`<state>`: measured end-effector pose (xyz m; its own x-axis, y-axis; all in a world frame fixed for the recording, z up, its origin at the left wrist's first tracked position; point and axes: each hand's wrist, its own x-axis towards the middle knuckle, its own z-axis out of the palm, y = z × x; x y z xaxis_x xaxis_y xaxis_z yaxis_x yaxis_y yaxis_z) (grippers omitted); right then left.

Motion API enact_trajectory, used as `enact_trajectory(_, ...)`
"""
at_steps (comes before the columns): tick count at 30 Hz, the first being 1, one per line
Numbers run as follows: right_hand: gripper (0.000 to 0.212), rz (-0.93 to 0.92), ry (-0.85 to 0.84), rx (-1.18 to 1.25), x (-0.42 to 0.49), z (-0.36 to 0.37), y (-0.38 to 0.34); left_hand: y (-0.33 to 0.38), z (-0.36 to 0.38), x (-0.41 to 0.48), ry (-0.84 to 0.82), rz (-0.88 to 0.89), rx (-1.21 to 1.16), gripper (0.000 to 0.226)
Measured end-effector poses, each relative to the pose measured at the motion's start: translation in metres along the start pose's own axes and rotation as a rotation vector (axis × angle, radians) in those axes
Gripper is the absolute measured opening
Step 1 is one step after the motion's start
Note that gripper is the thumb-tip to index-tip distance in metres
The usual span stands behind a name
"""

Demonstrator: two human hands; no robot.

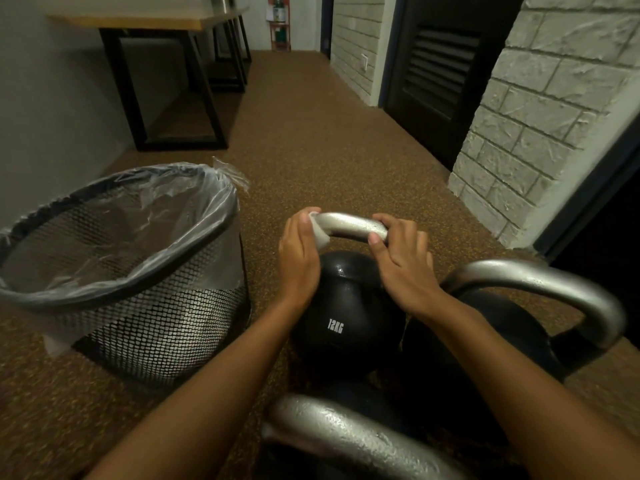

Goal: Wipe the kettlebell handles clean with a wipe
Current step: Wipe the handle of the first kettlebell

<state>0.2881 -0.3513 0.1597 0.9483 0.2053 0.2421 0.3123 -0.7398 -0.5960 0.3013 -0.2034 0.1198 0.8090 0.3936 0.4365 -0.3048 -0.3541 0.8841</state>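
The 12KG kettlebell (346, 323) stands on the floor (311, 150) just beside a lined mesh bin (166, 323). The left hand (299, 251) holds a white wipe (320, 231) round the left end of its silver handle (353, 225) — fingers (306, 216) seemingly curled, though blur softens them. The right hand (401, 258) grips the handle's right end — thumb in front.

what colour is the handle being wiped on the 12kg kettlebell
Silver-grey metal handle, above a black kettlebell body; seen in the head view.

Left hand (298, 258) pinches wipe (320, 234); right hand (403, 261) grips handle (353, 225).
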Motion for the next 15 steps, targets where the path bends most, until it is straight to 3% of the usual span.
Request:
enact_trajectory(2,0.039,-0.001,0.003,-0.001,0.0,0.0,0.0,0.005,-0.001,0.005,-0.018,-0.16,-0.047,0.042)
enact_trajectory(4,0.039,-0.004,0.01,0.001,0.0,0.0,0.001,0.011,-0.001,0.014,-0.058,-0.192,0.022,0.044)
enact_trajectory(6,0.039,-0.006,0.016,0.001,0.0,0.002,0.001,0.02,0.0,0.02,-0.103,-0.043,0.175,0.044)
enact_trajectory(9,0.038,0.0,0.011,0.002,0.0,0.002,0.001,0.029,0.009,0.02,-0.173,0.339,0.481,0.046)
enact_trajectory(11,0.038,0.005,-0.002,0.015,-0.001,0.0,0.001,0.033,0.01,0.021,-0.214,0.467,0.558,0.049)
enact_trajectory(13,0.038,0.002,-0.013,0.02,-0.002,-0.002,0.0,0.033,0.003,0.027,-0.277,0.476,0.575,0.049)
enact_trajectory(15,0.038,-0.005,-0.018,0.016,-0.002,-0.003,0.0,0.026,-0.007,0.035,-0.343,0.309,0.504,0.044)
